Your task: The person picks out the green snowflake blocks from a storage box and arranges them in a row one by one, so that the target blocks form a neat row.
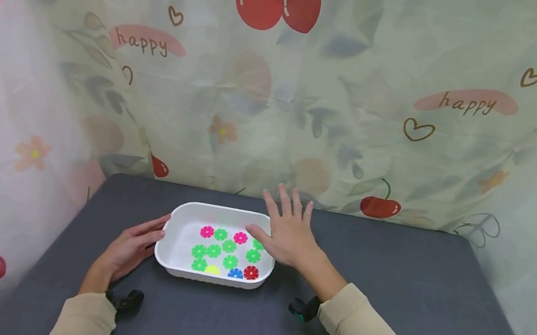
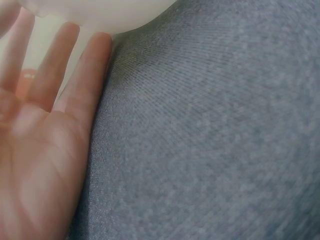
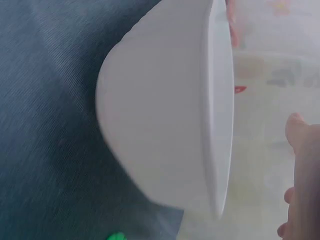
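A white rectangular tub point(image 1: 179, 224) stands on the dark table, with several flower-shaped plastic discs lying flat inside. Most are green point(image 1: 229, 262); among them are pink ones point(image 1: 207, 231), a blue one point(image 1: 236, 273), a red one point(image 1: 251, 272) and a yellow one point(image 1: 212, 269). My left hand point(image 1: 129, 251) rests at the tub's left end, its extended fingertips against the outer wall point(image 2: 115, 15). Over the right rim my right hand point(image 1: 289, 233) is spread, fingers straight and nothing in them, covering part of that end. The right wrist view shows the tub's side wall point(image 3: 155, 110) and my thumb point(image 3: 296, 127).
A dark grey cloth point(image 1: 358, 301) covers the table. Patterned curtains point(image 1: 279, 104) hang behind it and at both sides. In the right wrist view, a small green piece point(image 3: 117, 236) lies on the cloth beyond the tub. Black wrist devices point(image 1: 303, 308) sit on both wrists.
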`<act>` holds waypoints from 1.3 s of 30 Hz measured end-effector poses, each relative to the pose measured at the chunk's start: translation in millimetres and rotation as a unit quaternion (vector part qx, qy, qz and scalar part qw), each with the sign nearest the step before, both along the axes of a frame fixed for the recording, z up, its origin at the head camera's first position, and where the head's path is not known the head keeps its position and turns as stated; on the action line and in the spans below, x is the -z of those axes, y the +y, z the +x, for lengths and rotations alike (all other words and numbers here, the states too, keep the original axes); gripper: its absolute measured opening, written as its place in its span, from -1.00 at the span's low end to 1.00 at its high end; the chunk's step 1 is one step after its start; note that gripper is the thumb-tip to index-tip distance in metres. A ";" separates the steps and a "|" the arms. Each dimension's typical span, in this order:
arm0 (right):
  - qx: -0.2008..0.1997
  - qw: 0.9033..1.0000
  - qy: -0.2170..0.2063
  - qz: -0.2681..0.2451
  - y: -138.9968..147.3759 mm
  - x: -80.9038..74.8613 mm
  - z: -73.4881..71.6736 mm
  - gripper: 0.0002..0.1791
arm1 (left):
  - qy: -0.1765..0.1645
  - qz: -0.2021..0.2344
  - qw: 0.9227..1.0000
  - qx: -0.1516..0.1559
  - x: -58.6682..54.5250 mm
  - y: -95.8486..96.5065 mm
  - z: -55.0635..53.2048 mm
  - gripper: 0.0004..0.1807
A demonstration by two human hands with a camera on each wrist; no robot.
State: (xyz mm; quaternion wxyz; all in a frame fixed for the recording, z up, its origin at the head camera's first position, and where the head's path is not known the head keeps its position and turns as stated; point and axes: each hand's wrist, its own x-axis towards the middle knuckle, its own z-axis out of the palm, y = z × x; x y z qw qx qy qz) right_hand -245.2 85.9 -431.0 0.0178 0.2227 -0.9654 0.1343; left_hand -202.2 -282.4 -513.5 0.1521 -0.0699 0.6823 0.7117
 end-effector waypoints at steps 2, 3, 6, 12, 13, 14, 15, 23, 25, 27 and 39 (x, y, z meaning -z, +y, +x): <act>-0.009 1.000 -0.003 0.000 -7.0 -0.6 0.7 -0.02 | 0.001 0.005 1.000 -0.002 0.5 0.3 0.0 -0.23; -0.014 1.000 -0.004 -0.001 -10.2 -0.8 1.0 -0.02 | 0.001 0.007 1.000 -0.004 0.8 0.6 -0.1 -0.24; -0.024 1.000 -0.002 0.003 -19.0 -0.5 1.2 -0.03 | 0.004 0.011 1.000 -0.001 1.0 1.1 -0.7 -0.23; -0.032 0.999 0.000 0.011 -39.3 2.9 2.4 -0.01 | 0.007 0.014 1.000 0.000 1.2 1.8 -0.2 -0.23; -0.034 0.999 -0.001 0.014 -43.2 3.9 2.7 -0.01 | 0.005 0.015 1.000 -0.002 1.2 1.8 0.1 -0.24; -0.036 0.999 0.000 0.015 -47.0 4.9 3.1 -0.01 | 0.006 0.014 1.000 -0.002 1.2 1.8 0.4 -0.24; -0.039 0.999 0.000 0.018 -50.7 6.2 3.6 0.00 | 0.007 0.014 1.000 -0.001 1.1 1.9 0.8 -0.24; -0.064 0.997 0.015 0.040 -79.5 16.1 6.8 0.03 | 0.011 0.017 1.000 0.004 1.1 1.8 1.2 -0.23; -0.071 0.997 0.016 0.038 -86.0 18.8 7.8 0.04 | 0.012 0.015 1.000 0.006 1.4 1.7 1.1 -0.22; -0.079 0.996 0.019 0.036 -91.9 21.5 8.9 0.04 | 0.010 0.010 1.000 0.003 1.5 1.7 1.6 -0.22; -0.105 0.993 0.043 0.021 -113.7 33.5 11.1 0.06 | 0.010 0.004 1.000 -0.001 -0.1 -1.2 1.5 -0.22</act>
